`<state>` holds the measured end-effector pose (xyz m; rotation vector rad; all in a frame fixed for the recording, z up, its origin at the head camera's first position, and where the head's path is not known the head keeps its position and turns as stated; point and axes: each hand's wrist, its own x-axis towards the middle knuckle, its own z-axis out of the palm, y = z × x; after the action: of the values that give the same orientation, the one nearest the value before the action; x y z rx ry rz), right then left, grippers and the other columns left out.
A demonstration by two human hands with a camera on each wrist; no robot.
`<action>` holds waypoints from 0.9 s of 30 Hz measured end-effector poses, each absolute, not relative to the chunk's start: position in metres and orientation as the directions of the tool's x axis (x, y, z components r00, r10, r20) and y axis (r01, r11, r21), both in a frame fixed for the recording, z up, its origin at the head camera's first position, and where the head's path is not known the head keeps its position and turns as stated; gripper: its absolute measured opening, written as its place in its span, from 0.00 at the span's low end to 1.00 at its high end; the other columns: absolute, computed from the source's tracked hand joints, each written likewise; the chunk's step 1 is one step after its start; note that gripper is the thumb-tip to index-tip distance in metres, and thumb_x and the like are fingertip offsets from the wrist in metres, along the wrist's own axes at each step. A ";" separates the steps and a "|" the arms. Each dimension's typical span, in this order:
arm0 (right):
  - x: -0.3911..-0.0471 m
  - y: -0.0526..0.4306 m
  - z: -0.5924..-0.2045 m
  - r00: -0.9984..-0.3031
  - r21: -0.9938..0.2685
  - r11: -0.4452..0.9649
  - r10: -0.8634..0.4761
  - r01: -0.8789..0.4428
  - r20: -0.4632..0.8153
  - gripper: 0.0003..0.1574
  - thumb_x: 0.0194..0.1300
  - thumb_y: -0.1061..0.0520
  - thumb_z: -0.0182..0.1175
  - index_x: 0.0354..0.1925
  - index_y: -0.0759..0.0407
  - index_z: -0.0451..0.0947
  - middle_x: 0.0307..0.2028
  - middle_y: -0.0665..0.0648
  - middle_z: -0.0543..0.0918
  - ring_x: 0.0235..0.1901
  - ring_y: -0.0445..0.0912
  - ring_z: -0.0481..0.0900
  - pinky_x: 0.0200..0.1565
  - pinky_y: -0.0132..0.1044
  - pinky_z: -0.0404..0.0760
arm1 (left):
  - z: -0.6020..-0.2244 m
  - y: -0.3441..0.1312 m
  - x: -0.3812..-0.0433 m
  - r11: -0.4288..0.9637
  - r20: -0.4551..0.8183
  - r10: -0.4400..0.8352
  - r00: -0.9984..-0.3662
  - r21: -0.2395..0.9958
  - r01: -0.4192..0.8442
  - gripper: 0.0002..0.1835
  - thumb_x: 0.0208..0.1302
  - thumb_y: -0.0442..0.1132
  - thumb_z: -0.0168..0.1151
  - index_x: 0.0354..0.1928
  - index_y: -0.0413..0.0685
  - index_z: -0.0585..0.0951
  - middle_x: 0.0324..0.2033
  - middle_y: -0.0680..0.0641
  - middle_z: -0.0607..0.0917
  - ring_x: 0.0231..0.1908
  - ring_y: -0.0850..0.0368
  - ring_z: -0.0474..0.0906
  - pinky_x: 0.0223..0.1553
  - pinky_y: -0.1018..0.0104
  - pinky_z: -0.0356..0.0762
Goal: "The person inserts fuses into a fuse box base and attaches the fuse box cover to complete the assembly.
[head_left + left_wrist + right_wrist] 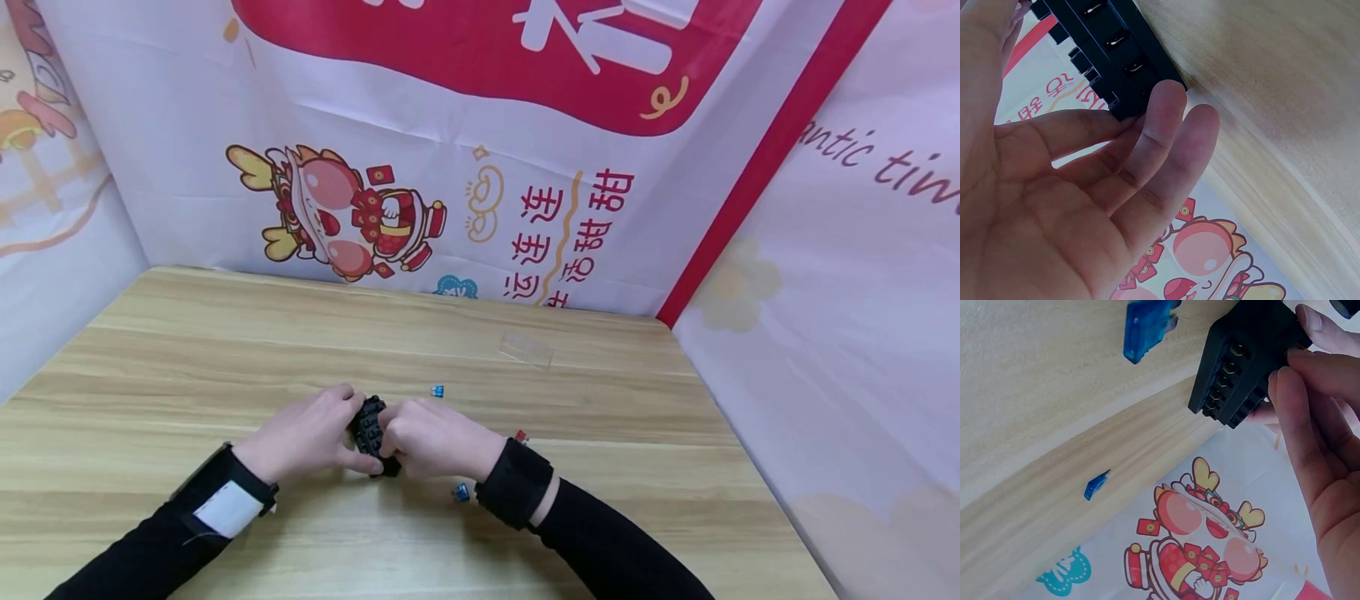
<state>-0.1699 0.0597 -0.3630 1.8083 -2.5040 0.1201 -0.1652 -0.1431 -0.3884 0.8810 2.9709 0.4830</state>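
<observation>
The left hand [309, 435] holds the block [367, 427] over the table [225, 333]. The right hand [441, 438], fingers curled, is at the block; its grip cannot be determined. A blue piece [461, 492] lies nearby.

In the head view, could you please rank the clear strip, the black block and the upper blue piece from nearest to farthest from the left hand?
1. Black block: touching the left hand, on its right.
2. Upper blue piece: beyond the block, to its right.
3. Clear strip: farther back and farther right.
</observation>
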 end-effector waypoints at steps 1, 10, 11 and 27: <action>-0.170 0.059 -0.363 -0.315 -0.025 0.314 -0.946 -0.949 0.080 0.16 0.51 0.71 0.58 0.21 0.50 0.81 0.23 0.46 0.64 0.21 0.36 0.58 0.25 0.21 0.56 | -0.389 -0.143 -0.165 0.794 0.084 0.533 -0.842 0.294 0.532 0.38 0.37 0.74 0.65 0.38 0.50 0.76 0.33 0.52 0.73 0.29 0.60 0.68 0.28 0.66 0.68; -0.171 0.059 -0.364 -0.298 -0.022 0.298 -0.949 -0.954 0.100 0.17 0.49 0.72 0.57 0.20 0.51 0.81 0.23 0.46 0.63 0.21 0.37 0.57 0.25 0.22 0.54 | -0.389 -0.144 -0.166 0.794 0.090 0.535 -0.840 0.284 0.537 0.37 0.37 0.74 0.66 0.39 0.50 0.77 0.33 0.52 0.73 0.28 0.60 0.68 0.27 0.66 0.67; -0.171 0.059 -0.364 -0.297 -0.023 0.296 -0.950 -0.955 0.101 0.16 0.49 0.71 0.58 0.20 0.50 0.81 0.23 0.46 0.63 0.21 0.37 0.57 0.25 0.22 0.54 | -0.389 -0.144 -0.165 0.795 0.089 0.535 -0.840 0.285 0.536 0.38 0.37 0.74 0.66 0.39 0.50 0.77 0.33 0.52 0.73 0.28 0.61 0.68 0.27 0.67 0.67; -0.173 0.055 -0.362 -0.341 -0.056 0.337 -0.933 -0.940 0.112 0.21 0.46 0.72 0.56 0.11 0.48 0.67 0.19 0.45 0.62 0.21 0.36 0.58 0.26 0.21 0.55 | -0.389 -0.143 -0.166 0.793 0.101 0.537 -0.838 0.278 0.542 0.40 0.37 0.74 0.66 0.40 0.47 0.77 0.33 0.51 0.73 0.29 0.60 0.68 0.28 0.66 0.68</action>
<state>-0.1725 0.0550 -0.3615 1.7675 -2.5186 0.1703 -0.1655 -0.1430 -0.3887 0.8997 2.9908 0.4712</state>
